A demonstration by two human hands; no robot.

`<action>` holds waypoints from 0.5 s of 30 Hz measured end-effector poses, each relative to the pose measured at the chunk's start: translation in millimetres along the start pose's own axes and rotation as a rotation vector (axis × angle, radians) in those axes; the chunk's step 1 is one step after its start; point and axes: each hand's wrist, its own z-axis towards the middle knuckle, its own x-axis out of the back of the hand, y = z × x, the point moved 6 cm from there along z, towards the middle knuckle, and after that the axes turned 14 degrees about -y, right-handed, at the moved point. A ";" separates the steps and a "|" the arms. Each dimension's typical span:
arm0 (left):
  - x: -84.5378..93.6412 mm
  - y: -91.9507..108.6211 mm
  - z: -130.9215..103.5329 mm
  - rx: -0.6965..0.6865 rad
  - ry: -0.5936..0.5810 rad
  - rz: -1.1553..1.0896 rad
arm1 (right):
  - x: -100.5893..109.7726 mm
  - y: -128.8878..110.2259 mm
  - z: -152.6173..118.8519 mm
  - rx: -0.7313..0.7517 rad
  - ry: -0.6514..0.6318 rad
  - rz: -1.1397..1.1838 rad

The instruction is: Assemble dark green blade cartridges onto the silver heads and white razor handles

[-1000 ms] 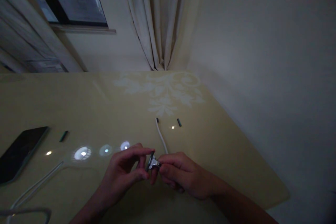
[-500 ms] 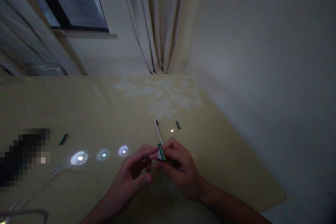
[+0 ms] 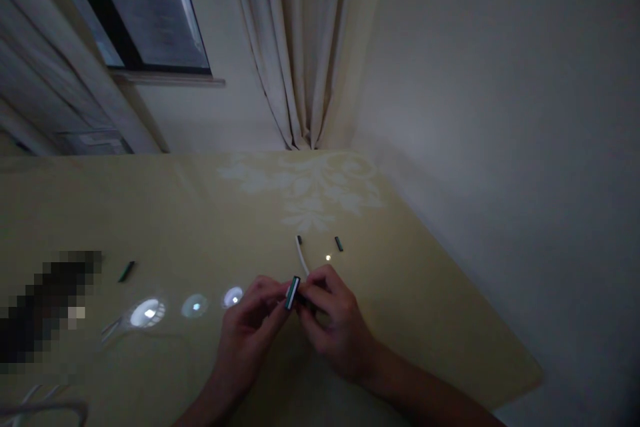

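Note:
Between my two hands, above the table, is a small razor head (image 3: 293, 293) with a green, white and dark striped face, standing upright and slightly tilted. My left hand (image 3: 253, 327) is closed, thumb and fingertips pinching it from the left. My right hand (image 3: 335, 320) is closed from the right, its fingertips at the back of the razor head beside a dark part. Whether a handle is attached there, I cannot tell. Just beyond my right hand a white toothbrush (image 3: 301, 255) with a dark head lies on the table, its near end hidden behind the fingers.
Two more dark green razor heads lie on the glossy table (image 3: 425, 320), one razor head (image 3: 339, 243) at right, another razor head (image 3: 127, 271) at left. A blurred dark object (image 3: 40, 313) and a curved grey object (image 3: 50, 407) are far left. A wall (image 3: 500, 147) borders the right.
The razor head has turned to lean the other way and shifted slightly left. My left thumb and fingers have closed onto it. The view has tipped slightly upward.

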 end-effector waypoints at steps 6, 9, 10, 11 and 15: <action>0.3 6.7 4.3 -0.004 0.003 -0.037 | 4.7 -1.9 5.4 0.016 -0.078 0.013; 0.6 7.3 7.1 0.000 0.016 -0.039 | 6.8 2.4 6.6 0.018 -0.040 0.014; 1.5 5.1 8.1 0.021 0.018 -0.031 | 9.5 3.6 7.4 0.023 -0.020 0.006; 2.9 2.0 9.2 0.047 0.018 -0.018 | 13.9 5.1 8.6 0.024 0.002 -0.013; 13.6 -10.3 13.4 0.138 -0.009 0.219 | 57.2 27.4 13.4 -0.161 0.130 -0.205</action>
